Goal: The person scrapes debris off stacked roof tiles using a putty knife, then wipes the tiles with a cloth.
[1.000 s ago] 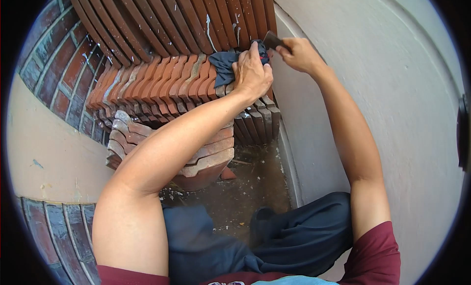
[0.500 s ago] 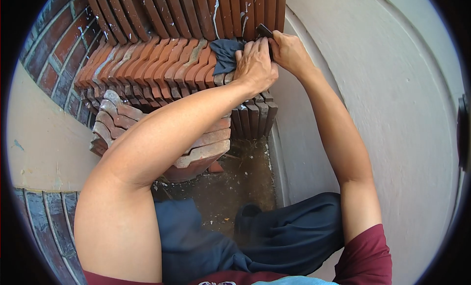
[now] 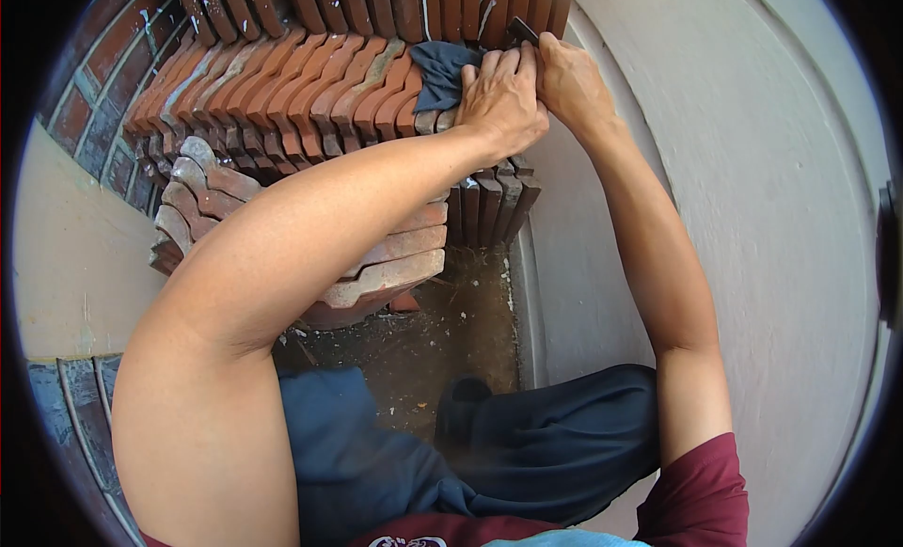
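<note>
A dark flat strip (image 3: 523,31) sticks out beyond the fingers of my right hand (image 3: 578,86), which is closed around it against the pale wall. What kind of tool or piece it is I cannot make out. Right beside it, my left hand (image 3: 503,100) lies with fingers stretched forward over the right end of a row of orange clay roof tiles (image 3: 329,86). Its thumb is at the edge of a dark grey cloth (image 3: 442,75) draped on those tiles. Whatever is under the left palm and between the two hands is hidden.
Brown tiles (image 3: 404,11) stand upright behind the row. More dark tiles (image 3: 489,208) stand below my left wrist. A lower pile of worn tiles (image 3: 395,274) sits under my left forearm. The pale wall (image 3: 752,218) closes the right side; brickwork (image 3: 94,105) stands at the left.
The tiles sit a little higher in the view, and both hands appear slightly up and to the right. The right hand still grips the dark strip; the cloth keeps its place on the tiles.
</note>
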### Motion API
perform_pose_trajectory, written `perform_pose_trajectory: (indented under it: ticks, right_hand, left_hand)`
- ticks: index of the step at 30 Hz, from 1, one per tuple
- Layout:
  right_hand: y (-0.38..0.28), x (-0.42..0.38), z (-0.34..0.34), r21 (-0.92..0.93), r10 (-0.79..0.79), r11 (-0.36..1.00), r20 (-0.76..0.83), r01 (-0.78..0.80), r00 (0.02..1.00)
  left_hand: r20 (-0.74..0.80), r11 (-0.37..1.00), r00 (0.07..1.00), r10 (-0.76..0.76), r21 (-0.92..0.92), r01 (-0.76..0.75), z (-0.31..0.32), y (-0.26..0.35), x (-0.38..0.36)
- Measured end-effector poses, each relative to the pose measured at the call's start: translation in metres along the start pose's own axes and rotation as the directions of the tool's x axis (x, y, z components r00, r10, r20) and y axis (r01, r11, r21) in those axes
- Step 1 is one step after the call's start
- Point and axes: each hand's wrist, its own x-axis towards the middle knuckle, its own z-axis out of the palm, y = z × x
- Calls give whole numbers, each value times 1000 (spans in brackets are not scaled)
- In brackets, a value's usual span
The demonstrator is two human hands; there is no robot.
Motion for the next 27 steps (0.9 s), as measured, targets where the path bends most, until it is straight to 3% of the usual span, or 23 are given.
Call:
perform_pose_trajectory:
  ticks: [3, 27]
  right_hand:
    - [-7, -2, -3, -6, 36, 999, -65, -37, 997]
    - [-8, 0, -10, -150, 10, 989, 1, -10, 1000]
  left_hand:
    - [-24, 1000, 1000, 2, -11, -3, 0, 1, 0]
    - [64, 1000, 998, -28, 7, 27, -3, 5, 0]
